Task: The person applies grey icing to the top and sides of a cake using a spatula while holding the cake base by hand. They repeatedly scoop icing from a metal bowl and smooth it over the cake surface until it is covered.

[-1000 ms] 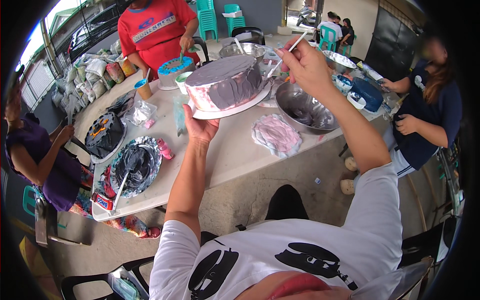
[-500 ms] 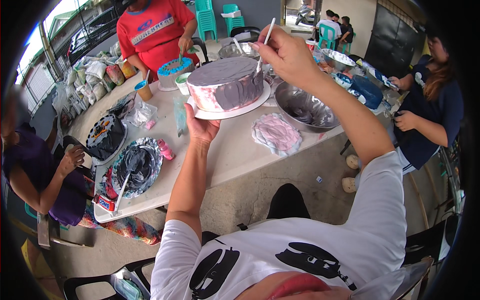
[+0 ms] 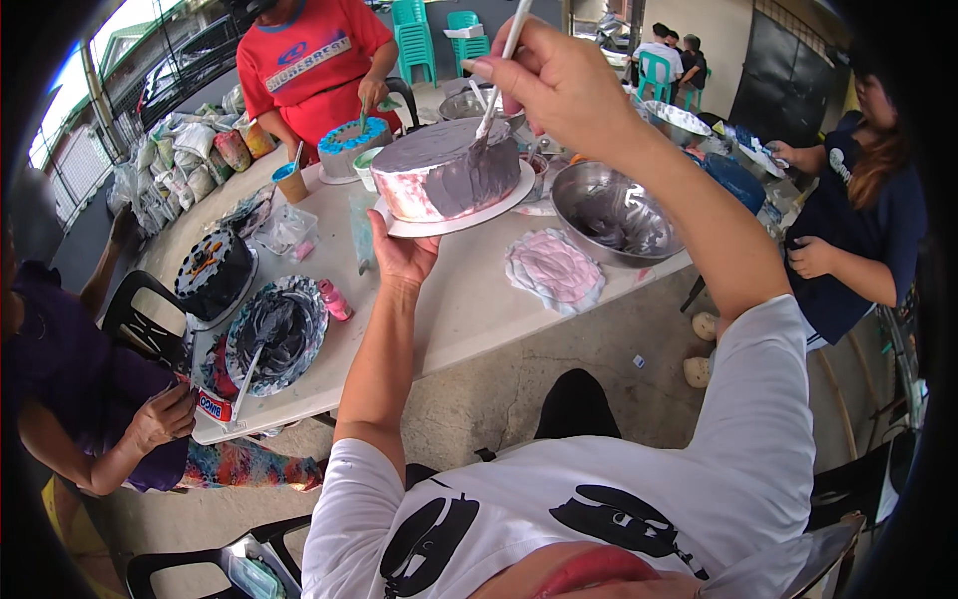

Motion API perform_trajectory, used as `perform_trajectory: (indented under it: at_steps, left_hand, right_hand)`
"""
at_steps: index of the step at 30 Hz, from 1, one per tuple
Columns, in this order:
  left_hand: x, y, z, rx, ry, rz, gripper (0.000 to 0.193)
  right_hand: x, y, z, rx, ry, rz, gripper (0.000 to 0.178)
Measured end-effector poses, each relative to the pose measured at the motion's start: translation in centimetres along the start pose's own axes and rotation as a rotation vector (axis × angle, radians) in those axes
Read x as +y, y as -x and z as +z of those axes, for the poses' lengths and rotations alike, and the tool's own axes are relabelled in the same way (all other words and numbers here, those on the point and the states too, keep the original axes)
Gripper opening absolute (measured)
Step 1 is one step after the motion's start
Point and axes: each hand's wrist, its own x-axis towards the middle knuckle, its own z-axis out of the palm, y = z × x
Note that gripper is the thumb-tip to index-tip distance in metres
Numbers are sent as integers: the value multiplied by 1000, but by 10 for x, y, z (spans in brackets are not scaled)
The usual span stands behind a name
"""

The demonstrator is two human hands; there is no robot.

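Observation:
A round cake with smooth grey frosting on top is raised above the table. Its side is partly grey, while pink and white show through at the left. My left hand is under the white cake board, thumb up at the edge, bearing its weight. Pinched between the fingers of my right hand is a slim white-handled spatula. Its frosting-smeared tip touches the cake's upper edge on the right. The spatula's blade is too smeared to make out fully.
On the white table are a steel bowl of grey frosting, a crumpled pink-white cloth, a pink bottle, a plate of black frosting and a black cake. Co-workers stand at the far side and right; another sits left.
My right hand and the spatula have moved left, the tip going from the cake's right side to its upper edge. The person on the left has lowered a hand toward the table corner.

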Motion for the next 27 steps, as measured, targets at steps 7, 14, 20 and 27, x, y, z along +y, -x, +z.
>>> perform_trajectory:
  at_steps: [7, 14, 20, 27]
  left_hand:
    - [-2, 2, 4, 41, 59, -5, 63]
    - [-3, 3, 6, 22, 53, -22, 60]
    - [-3, 3, 3, 41, 29, -50, 62]
    - [-5, 4, 11, 61, 25, -43, 58]
  right_hand:
    - [33, 29, -30, 117, -65, 268, 23]
    - [56, 41, -19, 148, -184, 406, 17]
    - [60, 31, -24, 134, -169, 339, 24]
    - [43, 24, -44, 204, -315, 313, 19]
